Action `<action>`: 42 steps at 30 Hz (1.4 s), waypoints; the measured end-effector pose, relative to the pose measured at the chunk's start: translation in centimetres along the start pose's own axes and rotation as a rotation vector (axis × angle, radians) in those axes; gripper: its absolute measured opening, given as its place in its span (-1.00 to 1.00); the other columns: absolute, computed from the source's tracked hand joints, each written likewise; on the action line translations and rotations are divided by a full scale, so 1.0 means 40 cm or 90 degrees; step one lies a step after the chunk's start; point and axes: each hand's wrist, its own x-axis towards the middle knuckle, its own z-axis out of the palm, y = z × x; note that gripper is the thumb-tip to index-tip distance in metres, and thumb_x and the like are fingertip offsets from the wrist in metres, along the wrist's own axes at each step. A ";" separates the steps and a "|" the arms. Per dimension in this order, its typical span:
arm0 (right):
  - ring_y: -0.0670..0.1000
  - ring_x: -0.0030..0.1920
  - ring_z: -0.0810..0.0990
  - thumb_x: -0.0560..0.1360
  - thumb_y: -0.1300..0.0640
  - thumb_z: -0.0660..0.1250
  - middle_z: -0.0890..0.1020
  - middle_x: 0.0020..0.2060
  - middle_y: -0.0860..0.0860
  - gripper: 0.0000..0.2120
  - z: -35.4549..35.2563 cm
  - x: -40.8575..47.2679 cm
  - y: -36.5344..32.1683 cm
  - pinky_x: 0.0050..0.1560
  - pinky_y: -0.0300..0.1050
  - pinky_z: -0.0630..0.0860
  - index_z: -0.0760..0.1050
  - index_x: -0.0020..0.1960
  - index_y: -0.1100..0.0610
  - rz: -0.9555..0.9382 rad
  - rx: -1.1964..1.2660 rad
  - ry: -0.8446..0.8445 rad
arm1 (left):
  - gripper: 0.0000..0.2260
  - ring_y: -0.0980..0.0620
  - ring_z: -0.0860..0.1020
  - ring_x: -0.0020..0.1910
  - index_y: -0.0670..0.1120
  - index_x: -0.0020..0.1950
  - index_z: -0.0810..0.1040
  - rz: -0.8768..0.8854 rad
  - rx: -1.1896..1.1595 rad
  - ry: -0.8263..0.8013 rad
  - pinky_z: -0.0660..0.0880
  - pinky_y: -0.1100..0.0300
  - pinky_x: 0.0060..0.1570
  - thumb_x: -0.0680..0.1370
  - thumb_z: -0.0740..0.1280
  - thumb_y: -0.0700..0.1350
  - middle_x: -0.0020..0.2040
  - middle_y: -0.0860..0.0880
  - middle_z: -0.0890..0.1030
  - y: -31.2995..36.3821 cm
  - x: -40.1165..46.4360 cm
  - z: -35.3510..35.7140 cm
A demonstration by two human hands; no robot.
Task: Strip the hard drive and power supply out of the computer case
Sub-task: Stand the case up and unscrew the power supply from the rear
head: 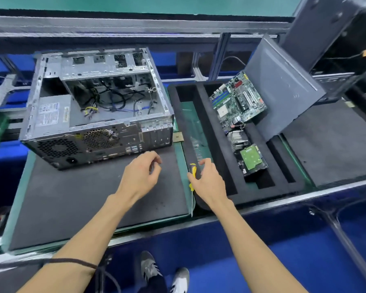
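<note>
head view: open grey metal computer case (97, 106) lies on side on dark grey mat (76, 197), rear panel toward person. grey boxy power supply (53, 113) sits inside case at left, loose black cables (118, 98) beside it. green-topped hard drive (253, 159) lies in black foam tray (226, 144) right of case, near green motherboard (239, 98). left hand (141, 174) hovers before case, fingers loosely curled, holding nothing. right hand (209, 180) grips yellow-handled screwdriver (192, 178), shaft pointing toward person.
</note>
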 end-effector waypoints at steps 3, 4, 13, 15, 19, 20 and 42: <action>0.14 0.01 0.59 0.56 -0.12 0.34 0.57 0.04 0.04 -0.60 0.025 -0.014 0.025 -0.13 -0.02 0.43 0.36 0.25 0.09 0.035 -0.002 -0.041 | -0.86 0.24 0.48 -0.19 0.11 -0.05 0.46 -0.025 0.008 -0.037 0.37 0.19 -0.22 0.57 0.27 -0.16 -0.15 0.14 0.57 -0.003 -0.032 0.012; 0.14 0.02 0.59 0.56 -0.11 0.34 0.60 0.02 0.04 -0.63 0.032 -0.016 0.027 -0.15 -0.04 0.39 0.39 0.22 0.09 0.042 0.002 -0.039 | -0.86 0.25 0.48 -0.18 0.12 -0.06 0.46 -0.032 0.011 -0.047 0.36 0.21 -0.23 0.57 0.26 -0.15 -0.16 0.14 0.57 -0.004 -0.041 0.012; -0.05 -0.27 0.55 0.46 -0.07 0.39 0.56 -0.30 -0.11 -0.76 0.023 -0.038 -0.032 -0.28 -0.08 0.35 0.35 -0.10 0.00 0.011 0.132 0.045 | -0.85 0.24 0.49 -0.17 0.13 -0.09 0.46 -0.103 0.001 -0.087 0.42 0.15 -0.20 0.57 0.23 -0.13 -0.19 0.18 0.57 -0.025 -0.085 -0.030; -0.08 -0.27 0.54 0.45 -0.07 0.35 0.56 -0.30 -0.11 -0.79 0.015 -0.041 -0.063 -0.28 -0.09 0.35 0.35 -0.07 -0.02 -0.055 0.140 0.050 | -0.85 0.19 0.50 -0.21 0.12 -0.09 0.48 -0.126 -0.030 -0.068 0.48 0.11 -0.15 0.57 0.24 -0.15 -0.20 0.15 0.59 -0.027 -0.088 -0.046; -0.11 -0.17 0.47 0.40 -0.10 0.27 0.54 -0.19 -0.10 -0.81 0.001 -0.042 -0.149 -0.20 -0.11 0.37 0.47 0.00 -0.15 -0.198 0.142 0.046 | -0.85 0.12 0.58 -0.25 0.10 -0.06 0.53 -0.194 -0.227 0.013 0.53 0.10 -0.10 0.64 0.24 -0.12 -0.22 0.06 0.64 -0.013 -0.083 -0.103; -0.11 -0.15 0.46 0.41 -0.08 0.28 0.54 -0.19 -0.10 -0.79 -0.002 -0.042 -0.171 -0.17 -0.10 0.41 0.52 0.04 -0.16 -0.238 0.146 0.041 | -0.86 0.09 0.58 -0.25 0.13 -0.05 0.52 -0.200 -0.261 0.034 0.53 0.12 -0.13 0.65 0.24 -0.08 -0.21 0.05 0.64 -0.007 -0.081 -0.122; -0.21 -0.14 0.49 0.41 0.18 0.24 0.57 -0.11 -0.09 -0.79 0.088 0.016 -0.721 -0.11 -0.28 0.42 0.51 0.03 0.07 -0.618 0.151 -0.194 | -0.76 -0.04 0.48 -0.32 -0.04 -0.24 0.51 -0.257 -0.082 0.021 0.42 0.06 -0.29 0.57 0.30 0.04 -0.36 -0.04 0.55 -0.177 -0.101 -0.504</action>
